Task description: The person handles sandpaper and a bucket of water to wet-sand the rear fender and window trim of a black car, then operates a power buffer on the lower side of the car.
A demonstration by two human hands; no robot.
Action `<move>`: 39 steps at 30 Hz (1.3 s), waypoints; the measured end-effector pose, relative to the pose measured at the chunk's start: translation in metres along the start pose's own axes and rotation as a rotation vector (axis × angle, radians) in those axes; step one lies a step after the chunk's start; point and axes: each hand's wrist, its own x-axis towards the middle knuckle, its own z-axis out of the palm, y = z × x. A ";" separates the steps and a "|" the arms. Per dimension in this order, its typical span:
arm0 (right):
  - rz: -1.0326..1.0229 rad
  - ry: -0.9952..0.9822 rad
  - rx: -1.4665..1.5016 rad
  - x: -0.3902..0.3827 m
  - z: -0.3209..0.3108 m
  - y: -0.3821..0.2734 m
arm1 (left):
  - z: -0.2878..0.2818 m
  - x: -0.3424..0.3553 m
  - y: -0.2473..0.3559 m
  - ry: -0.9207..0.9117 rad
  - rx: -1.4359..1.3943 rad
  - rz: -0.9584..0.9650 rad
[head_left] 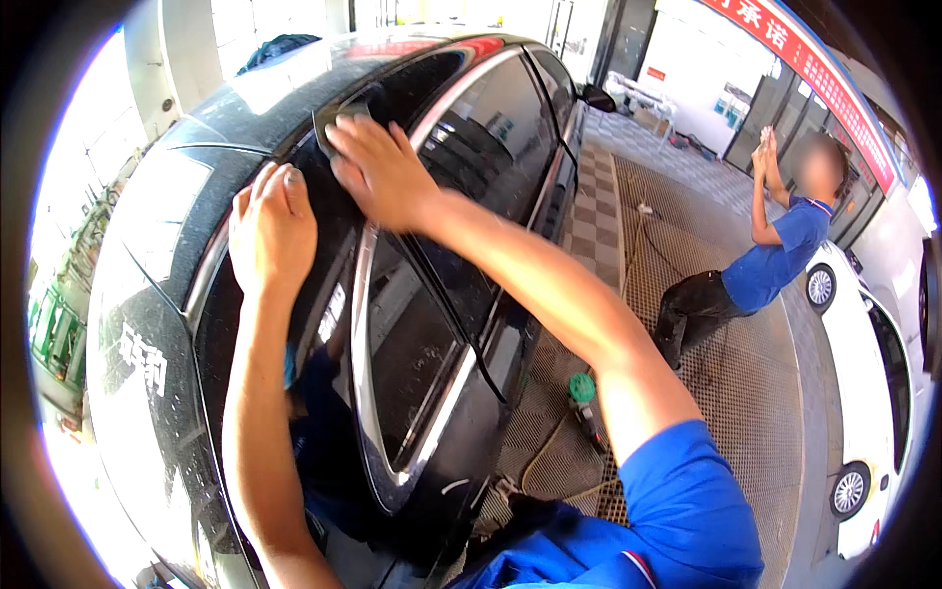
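Note:
A black car (520, 344) with a dusty, water-spotted surface fills the left and middle of the view. My left hand (273, 236) is at the rear pillar, beside the edge of the rear glass (162, 383). Its fingers are bent and pressed together; whatever is under the fingertips is hidden. Higher up, near the roof edge (392, 88), my right hand (381, 172) is closed on a thin, dark flat piece (322, 130), mostly covered by the fingers. Below that hand runs the bright trim (361, 363) round the side window (402, 344).
To the right, a person in a blue shirt (775, 260) stands with both hands raised. A green-topped tool (581, 388) and a yellow hose (540, 461) lie on the grated floor (726, 412). White cars (854, 393) stand at the far right. Green racks (61, 329) are at the left.

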 end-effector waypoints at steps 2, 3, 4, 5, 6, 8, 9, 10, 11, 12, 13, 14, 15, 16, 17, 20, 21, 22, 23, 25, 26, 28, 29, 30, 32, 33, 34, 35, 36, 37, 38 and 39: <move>-0.119 -0.064 -0.058 0.003 -0.018 0.004 | -0.012 0.004 0.004 0.075 0.015 -0.007; -0.138 -0.109 -0.126 0.017 -0.027 0.017 | -0.009 0.004 0.010 0.081 0.019 -0.002; -0.051 -0.135 -0.199 0.031 -0.036 0.035 | 0.007 0.008 0.012 0.112 -0.004 0.046; 0.087 -0.130 -0.164 0.045 -0.041 0.047 | 0.017 0.007 0.014 0.131 -0.021 0.092; 0.165 -0.112 -0.142 0.051 -0.030 0.037 | 0.017 0.006 0.009 0.121 -0.023 0.084; 0.143 -0.071 -0.106 0.032 -0.018 0.024 | 0.017 0.002 0.005 0.102 -0.034 0.073; 0.029 -0.028 -0.063 0.008 -0.003 0.005 | 0.008 0.001 -0.006 0.082 -0.006 0.066; -0.042 -0.006 0.041 -0.010 -0.001 -0.010 | -0.003 0.003 -0.010 0.071 0.049 0.028; -0.058 -0.101 -0.026 -0.001 -0.011 -0.011 | -0.010 0.002 -0.008 0.046 0.098 -0.018; -0.056 -0.125 -0.086 0.005 -0.019 0.006 | -0.003 0.000 0.005 0.051 0.066 -0.024; -0.054 -0.137 -0.153 0.025 -0.033 0.030 | -0.001 0.007 0.012 0.057 0.035 0.016; 0.079 -0.140 -0.164 0.044 -0.035 0.053 | 0.005 0.009 0.020 0.052 -0.010 0.044; 0.112 -0.085 -0.191 0.066 -0.033 0.044 | 0.004 0.010 0.012 0.046 -0.008 0.077; 0.149 -0.073 -0.140 0.058 -0.025 0.034 | 0.004 0.006 0.009 0.057 -0.002 0.084; 0.186 -0.061 -0.092 0.040 -0.017 0.023 | 0.006 0.000 0.009 0.038 -0.020 0.056; -0.124 -0.005 -0.036 0.004 -0.011 0.000 | -0.005 0.001 0.000 0.080 0.044 0.001; -0.151 -0.056 -0.108 0.004 -0.018 0.011 | 0.002 0.002 0.004 0.100 0.029 -0.005; -0.123 -0.107 -0.141 0.020 -0.027 0.019 | 0.003 0.005 0.002 0.095 0.022 0.018; -0.041 -0.095 -0.189 0.044 -0.027 0.045 | 0.004 0.007 0.011 0.095 -0.022 0.035; 0.203 -0.145 -0.165 0.063 -0.028 0.025 | 0.004 0.004 0.007 0.070 -0.031 0.061; 0.225 -0.125 -0.135 0.051 -0.022 0.014 | 0.008 0.003 0.004 0.077 -0.033 0.054; 0.011 -0.042 -0.027 0.003 -0.005 -0.005 | -0.002 0.001 -0.006 0.079 0.012 0.025; -0.081 -0.009 0.002 -0.011 -0.010 -0.007 | -0.008 0.002 0.000 0.089 0.010 -0.011; -0.140 -0.025 -0.072 -0.009 -0.024 0.006 | -0.011 0.003 0.009 0.044 0.010 -0.017; -0.060 -0.096 -0.154 0.026 -0.036 0.034 | -0.008 0.005 0.017 0.027 -0.015 0.005; 0.054 -0.159 -0.190 0.039 -0.035 0.039 | -0.003 0.004 0.017 -0.020 -0.036 0.026; 0.168 -0.170 -0.161 0.042 -0.027 0.031 | -0.001 0.000 0.020 -0.012 -0.054 0.026; 0.259 -0.163 -0.126 0.054 -0.025 0.021 | 0.002 0.000 0.013 0.035 -0.066 0.031; 0.193 -0.138 -0.083 0.049 -0.018 0.001 | -0.003 0.001 0.001 0.071 -0.040 0.042; 0.062 -0.017 -0.072 0.028 -0.005 0.009 | -0.001 0.001 0.001 0.107 -0.048 0.053; 0.009 -0.011 -0.034 0.010 -0.002 0.007 | -0.001 0.004 -0.004 0.047 0.020 0.048; -0.056 -0.016 0.005 -0.001 -0.009 0.009 | -0.012 0.002 0.007 0.012 -0.001 -0.007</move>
